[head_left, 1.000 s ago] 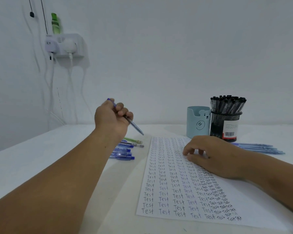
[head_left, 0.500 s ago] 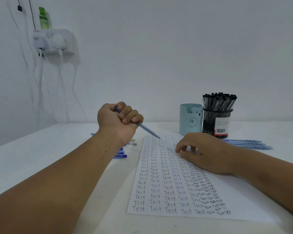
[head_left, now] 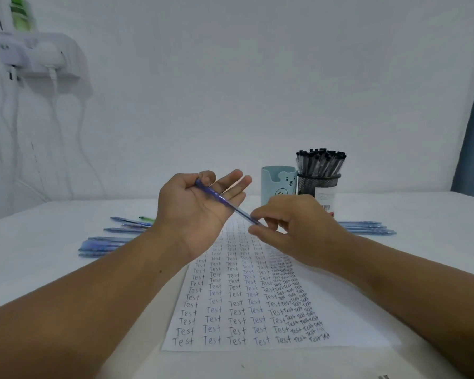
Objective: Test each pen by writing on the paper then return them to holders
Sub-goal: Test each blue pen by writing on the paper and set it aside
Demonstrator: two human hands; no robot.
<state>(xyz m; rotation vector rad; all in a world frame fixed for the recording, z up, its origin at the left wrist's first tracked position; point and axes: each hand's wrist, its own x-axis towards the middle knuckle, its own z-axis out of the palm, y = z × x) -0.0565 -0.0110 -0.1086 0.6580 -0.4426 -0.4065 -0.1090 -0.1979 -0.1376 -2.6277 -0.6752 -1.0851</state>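
Observation:
A blue pen [head_left: 219,199] hangs slantwise above the top of the paper [head_left: 244,310], a sheet covered with rows of the word "Test". My left hand [head_left: 195,214] is turned palm up with its fingers stretched out, and its thumb pins the pen's upper end against them. My right hand [head_left: 298,228] pinches the pen's lower end between thumb and fingertips. Behind the hands stand a light-blue bear holder [head_left: 277,184] and a black mesh holder [head_left: 318,184] packed with black pens [head_left: 320,162].
Several loose blue pens [head_left: 107,244] and a green pen [head_left: 147,218] lie on the white table to the left of the paper. More blue pens [head_left: 367,228] lie to the right of the holders. A wall shelf with plugs and cables [head_left: 39,56] hangs at upper left.
My left hand turned palm up and opened its fingers, bringing the pen right over the paper. My right hand lifted off the paper and took the pen's lower end.

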